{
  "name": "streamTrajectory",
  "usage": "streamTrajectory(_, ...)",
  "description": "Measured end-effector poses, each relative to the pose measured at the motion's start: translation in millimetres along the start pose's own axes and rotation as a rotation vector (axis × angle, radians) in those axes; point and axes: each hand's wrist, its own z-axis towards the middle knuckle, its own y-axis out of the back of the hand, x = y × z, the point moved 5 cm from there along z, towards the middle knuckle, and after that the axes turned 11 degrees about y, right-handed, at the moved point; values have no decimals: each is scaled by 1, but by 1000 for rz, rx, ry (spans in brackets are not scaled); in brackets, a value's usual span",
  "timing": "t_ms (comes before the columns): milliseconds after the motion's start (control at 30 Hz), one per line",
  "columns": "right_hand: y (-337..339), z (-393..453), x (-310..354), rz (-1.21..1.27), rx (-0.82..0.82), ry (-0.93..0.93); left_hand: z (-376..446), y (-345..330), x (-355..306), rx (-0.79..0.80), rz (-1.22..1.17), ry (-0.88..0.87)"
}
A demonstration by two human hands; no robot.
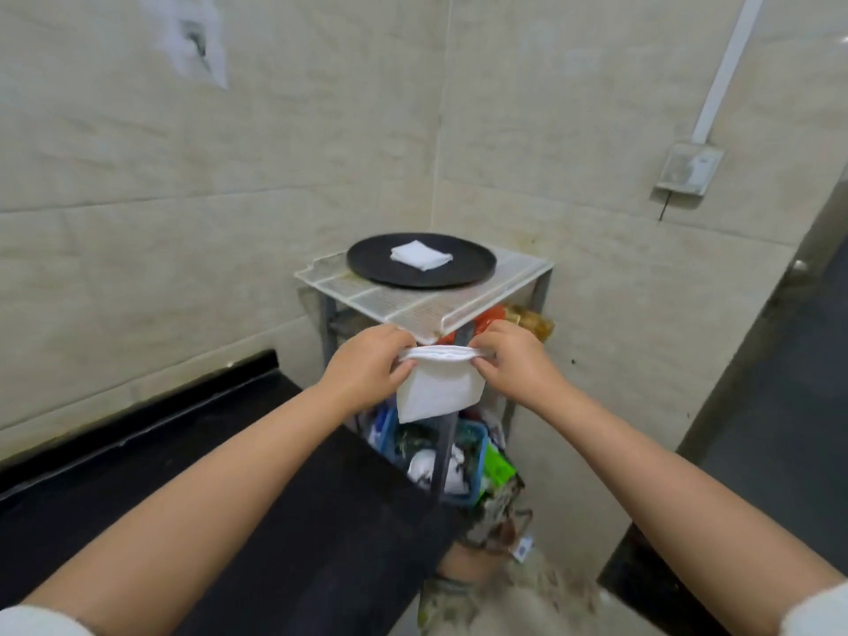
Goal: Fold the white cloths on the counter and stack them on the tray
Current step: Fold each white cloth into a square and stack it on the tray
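While both hands work in the air in front of the rack, two white cloths are in view. One cloth [438, 387] hangs doubled over between the hands, its folded top edge stretched level and its lower edge loose. Left hand [367, 364] pinches the left end of that fold, fingers curled around it; right hand [516, 362] pinches the right end the same way. One folded cloth [420, 255] already lies near the middle of the single round black tray [367, 263], with bare tray all round it. Tray sits on a white mesh rack top [413, 305], its front rim close to the rack's front edge, in the corner of two tiled walls. One black counter [192, 456] runs along the left, its end just beside the rack. One blue basket [472, 456] of clutter sits on the rack's lower level.
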Motion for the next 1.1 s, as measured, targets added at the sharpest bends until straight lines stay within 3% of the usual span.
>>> streamTrajectory(367, 25, 202, -156, 48, -73, 29, 228, -13, 7, -93, -71, 308)
streamTrajectory(467, 10, 261, -198, 139, -105, 62, 279, -29, 19, -151, -113, 423)
streamTrajectory(733, -66, 395, -278, 439, -73, 237, 382, -83, 61, -289, 70, 674)
streamTrajectory(867, -128, 417, -297, 464, 62, 310, 393, -122, 83, -224, 166, 756)
streamTrajectory(1000, -171, 403, -307, 415, 281, 440, 381, -164, 89, -7, 288, 791)
streamTrajectory(1100, -175, 393, -309, 431, 292, 492, 371, -168, 88, -19, 296, 806)
